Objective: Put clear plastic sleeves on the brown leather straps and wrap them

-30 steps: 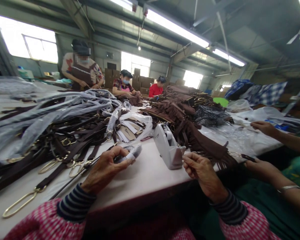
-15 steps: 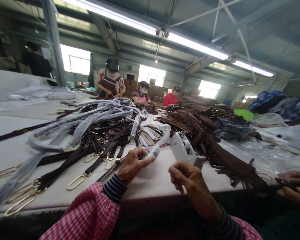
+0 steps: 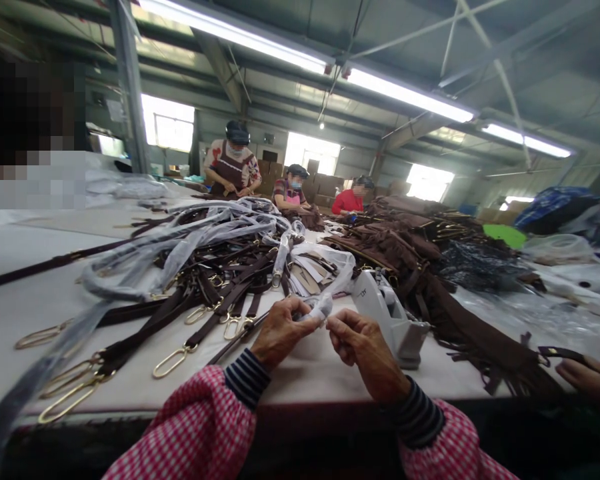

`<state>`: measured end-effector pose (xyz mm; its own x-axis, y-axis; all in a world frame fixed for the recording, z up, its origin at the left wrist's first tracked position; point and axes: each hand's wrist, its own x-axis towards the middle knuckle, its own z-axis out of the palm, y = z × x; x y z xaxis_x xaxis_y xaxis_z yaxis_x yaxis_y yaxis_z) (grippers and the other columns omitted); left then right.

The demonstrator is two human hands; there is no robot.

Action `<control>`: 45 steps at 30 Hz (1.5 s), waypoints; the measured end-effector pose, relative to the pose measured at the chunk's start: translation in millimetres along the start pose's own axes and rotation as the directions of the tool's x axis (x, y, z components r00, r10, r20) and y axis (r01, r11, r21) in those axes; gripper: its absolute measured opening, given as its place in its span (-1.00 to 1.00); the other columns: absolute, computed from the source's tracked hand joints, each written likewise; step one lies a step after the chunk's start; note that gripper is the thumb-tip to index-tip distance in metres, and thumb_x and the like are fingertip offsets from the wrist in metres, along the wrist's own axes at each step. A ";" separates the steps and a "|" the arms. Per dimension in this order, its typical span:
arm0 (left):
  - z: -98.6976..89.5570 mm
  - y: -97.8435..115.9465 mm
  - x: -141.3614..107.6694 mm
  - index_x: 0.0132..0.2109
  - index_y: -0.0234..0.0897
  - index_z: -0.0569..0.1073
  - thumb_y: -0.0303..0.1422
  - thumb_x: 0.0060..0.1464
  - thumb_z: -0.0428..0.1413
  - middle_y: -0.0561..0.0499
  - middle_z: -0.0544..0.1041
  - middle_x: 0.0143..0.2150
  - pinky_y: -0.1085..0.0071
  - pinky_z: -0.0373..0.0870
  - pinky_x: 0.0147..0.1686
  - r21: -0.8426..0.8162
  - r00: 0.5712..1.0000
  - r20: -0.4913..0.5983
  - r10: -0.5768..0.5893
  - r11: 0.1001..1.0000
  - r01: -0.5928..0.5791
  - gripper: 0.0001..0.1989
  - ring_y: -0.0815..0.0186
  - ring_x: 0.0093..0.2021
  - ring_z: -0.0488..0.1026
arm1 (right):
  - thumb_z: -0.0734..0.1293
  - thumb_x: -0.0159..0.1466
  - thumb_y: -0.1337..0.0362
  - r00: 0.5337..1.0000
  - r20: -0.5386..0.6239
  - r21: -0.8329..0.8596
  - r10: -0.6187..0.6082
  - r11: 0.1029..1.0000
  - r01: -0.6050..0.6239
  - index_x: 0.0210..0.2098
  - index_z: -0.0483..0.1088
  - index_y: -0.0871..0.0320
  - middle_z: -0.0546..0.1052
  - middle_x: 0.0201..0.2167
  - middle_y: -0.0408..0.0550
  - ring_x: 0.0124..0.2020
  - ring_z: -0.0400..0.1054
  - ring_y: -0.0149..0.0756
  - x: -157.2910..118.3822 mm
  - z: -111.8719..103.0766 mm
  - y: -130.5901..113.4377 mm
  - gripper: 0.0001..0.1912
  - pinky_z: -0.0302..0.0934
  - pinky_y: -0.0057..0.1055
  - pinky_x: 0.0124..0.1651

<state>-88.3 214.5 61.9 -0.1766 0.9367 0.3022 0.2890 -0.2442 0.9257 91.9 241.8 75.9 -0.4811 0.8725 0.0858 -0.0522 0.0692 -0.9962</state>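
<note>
My left hand gripped the translucent plastic-wrapped bundle, right hand pinched closed beside it, contents unclear.

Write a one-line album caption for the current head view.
Two hands, left and right, meet over a plastic-wrapped end beside a white tape dispenser and piled brown straps.
</note>
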 end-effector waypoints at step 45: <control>-4.3 -3.2 3.3 -0.41 -0.36 0.51 -0.10 -0.14 0.39 0.10 0.38 -0.52 0.45 0.11 -0.45 -0.483 0.968 -0.151 -0.198 0.870 0.103 -0.61 0.45 -0.49 0.19 | 0.29 0.32 0.26 0.969 0.238 0.011 -0.062 0.998 0.061 0.51 -0.42 0.06 0.60 -0.35 -0.14 -0.64 0.38 -0.42 -3.6 49.9 13.4 -0.01 0.23 -0.53 -0.60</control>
<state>-93.9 217.3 60.8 -0.3706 0.9176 0.1437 -0.2207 -0.2373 0.9460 49.3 215.5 62.8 -0.6711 0.7265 0.1480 -0.0914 0.1170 -0.9889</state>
